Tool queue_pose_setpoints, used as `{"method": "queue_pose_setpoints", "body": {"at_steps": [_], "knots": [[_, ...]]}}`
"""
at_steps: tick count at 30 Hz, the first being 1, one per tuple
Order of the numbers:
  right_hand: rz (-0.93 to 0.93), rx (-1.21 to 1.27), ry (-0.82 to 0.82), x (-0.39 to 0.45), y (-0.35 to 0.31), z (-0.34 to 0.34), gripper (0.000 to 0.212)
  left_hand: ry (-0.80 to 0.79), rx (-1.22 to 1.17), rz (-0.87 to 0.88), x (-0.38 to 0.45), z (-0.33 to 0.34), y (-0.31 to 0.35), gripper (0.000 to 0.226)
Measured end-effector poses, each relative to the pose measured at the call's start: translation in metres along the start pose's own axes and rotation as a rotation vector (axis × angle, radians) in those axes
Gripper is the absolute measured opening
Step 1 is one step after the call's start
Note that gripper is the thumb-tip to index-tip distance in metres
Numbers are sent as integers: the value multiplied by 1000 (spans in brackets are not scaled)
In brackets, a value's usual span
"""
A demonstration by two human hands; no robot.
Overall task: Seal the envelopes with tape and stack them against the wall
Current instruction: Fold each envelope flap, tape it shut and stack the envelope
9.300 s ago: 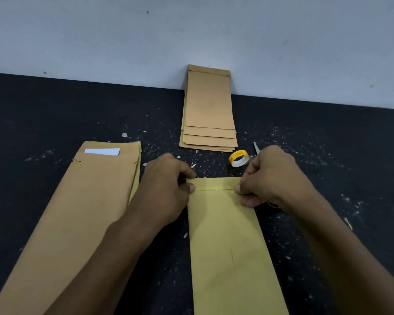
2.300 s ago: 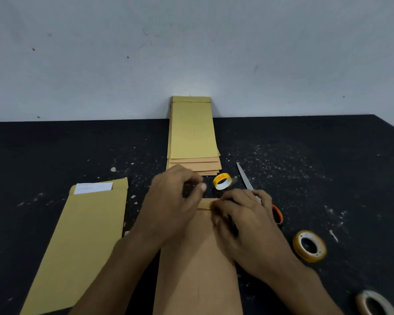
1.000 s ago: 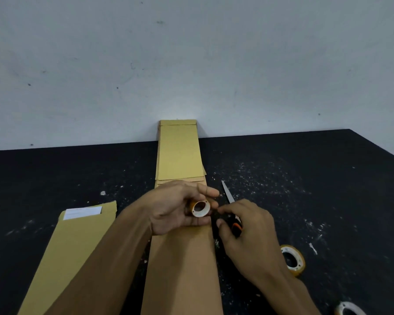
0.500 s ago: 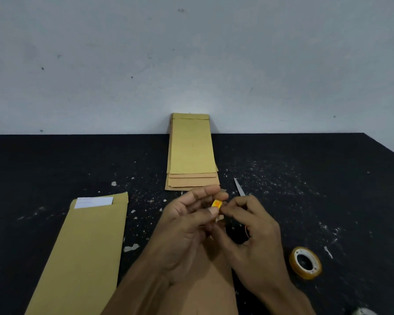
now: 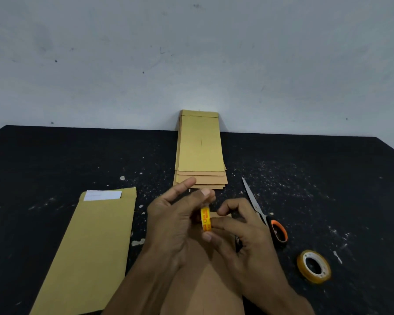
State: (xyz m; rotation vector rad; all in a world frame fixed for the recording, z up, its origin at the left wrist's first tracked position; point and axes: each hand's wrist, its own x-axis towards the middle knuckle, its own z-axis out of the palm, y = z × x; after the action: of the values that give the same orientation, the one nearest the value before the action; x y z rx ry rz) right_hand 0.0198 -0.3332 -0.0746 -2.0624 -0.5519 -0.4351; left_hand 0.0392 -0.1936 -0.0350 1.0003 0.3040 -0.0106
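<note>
Since half a second ago we have turned the small yellow tape roll (image 5: 206, 218) edge-on, our left hand (image 5: 176, 221) and right hand (image 5: 241, 235) both pinching it above the smooth brown envelope (image 5: 205, 289). Far off, the flat stack of envelopes (image 5: 200, 151) leans against the wall (image 5: 191, 53); scissors (image 5: 263, 214) lie right.

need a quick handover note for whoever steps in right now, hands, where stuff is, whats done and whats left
Left hand and right hand both pinch the small yellow tape roll, held edge-on above the envelope in front.
Sealed stack leans on the wall.
Scissors and a spare tape roll lie on the right.
Left pile: top envelope open, white paper showing.
Left to do: tape the front envelope, stack it, then work through the left pile.
</note>
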Motion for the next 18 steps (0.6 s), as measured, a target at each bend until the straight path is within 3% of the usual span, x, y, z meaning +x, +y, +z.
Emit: {"method": "queue_pose_setpoints", "body": {"at_steps": [5, 8, 10, 13, 18], "knots": [[-16, 0, 5, 0, 4, -1, 19, -18, -9, -67, 2, -3, 2, 26], [-46, -25, 12, 0, 5, 0, 18, 9, 62, -86, 5, -10, 3, 21], [-75, -60, 23, 0, 6, -1, 20, 11, 215, -91, 6, -17, 3, 27], [-133, -84, 40, -1, 7, -2, 22, -119, 421, -119, 4, -22, 8, 45], [-218, -136, 27, -2, 7, -3, 21, -278, 528, -46, -1, -25, 21, 48]]}}
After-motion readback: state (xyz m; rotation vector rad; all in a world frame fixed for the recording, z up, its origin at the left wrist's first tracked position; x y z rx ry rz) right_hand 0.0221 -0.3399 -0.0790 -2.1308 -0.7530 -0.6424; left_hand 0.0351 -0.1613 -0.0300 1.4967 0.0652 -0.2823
